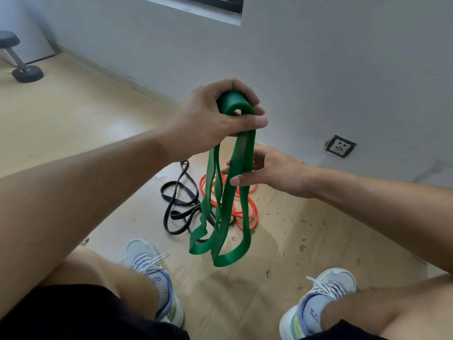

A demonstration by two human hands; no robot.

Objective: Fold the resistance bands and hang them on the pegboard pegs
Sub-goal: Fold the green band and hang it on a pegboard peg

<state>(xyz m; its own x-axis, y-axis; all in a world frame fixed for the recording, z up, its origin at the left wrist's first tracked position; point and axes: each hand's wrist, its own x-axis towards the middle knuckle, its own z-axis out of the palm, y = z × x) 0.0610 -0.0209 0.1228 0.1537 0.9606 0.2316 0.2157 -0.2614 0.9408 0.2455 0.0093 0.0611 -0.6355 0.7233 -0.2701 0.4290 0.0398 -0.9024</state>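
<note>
A green resistance band is being held up in folded loops by both hands.

In the head view, the band's bunched top fold is being gripped by the left hand, fingers and thumb curled round it, while one hanging strand is being pinched by the right hand just below and slightly right. The loops are hanging down between the two hands. On the floor beyond the hands, a black band and an orange band are lying tangled side by side.
</note>
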